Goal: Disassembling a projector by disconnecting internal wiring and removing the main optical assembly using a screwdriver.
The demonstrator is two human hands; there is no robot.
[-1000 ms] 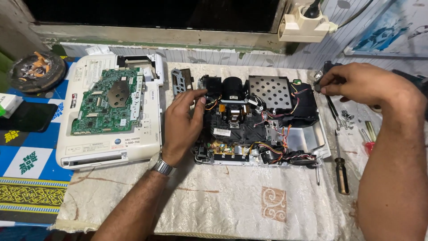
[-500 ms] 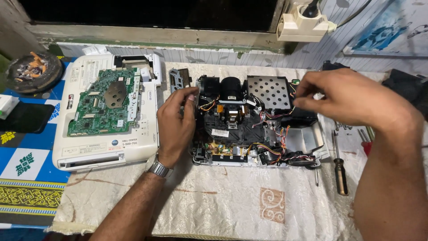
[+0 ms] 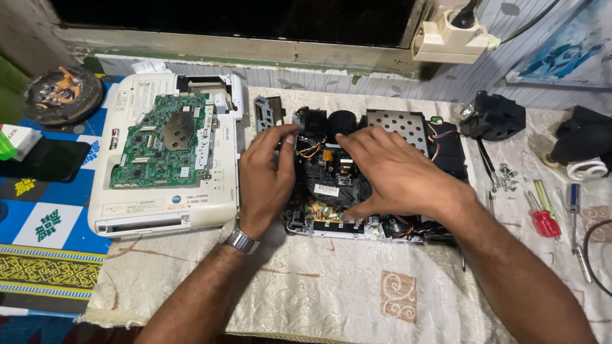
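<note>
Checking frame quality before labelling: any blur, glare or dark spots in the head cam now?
Head view: sharp overall, both the left hand and right hand crisp, no motion blur. Even light on the green circuit board; the opened device's black interior reads dark with detail lost under the hands. The window at top is black. Mild wide-angle bend at the edges.

Under your hands the opened projector chassis point(image 3: 357, 191) is matt black plastic, with a dull perforated metal shield plate point(image 3: 400, 124) at its back. Beside it, the cream upper casing point(image 3: 213, 204) is smooth plastic with a slight sheen, carrying a green circuit board point(image 3: 162, 150) with a dull grey metal plate in its middle. Your left hand point(image 3: 268, 178) wears a shiny metal-link watch point(image 3: 239, 240). Everything rests on an off-white woven cloth point(image 3: 319, 293) with a faint lustre. The red-handled screwdriver point(image 3: 545, 220) has glossy translucent plastic.
</note>
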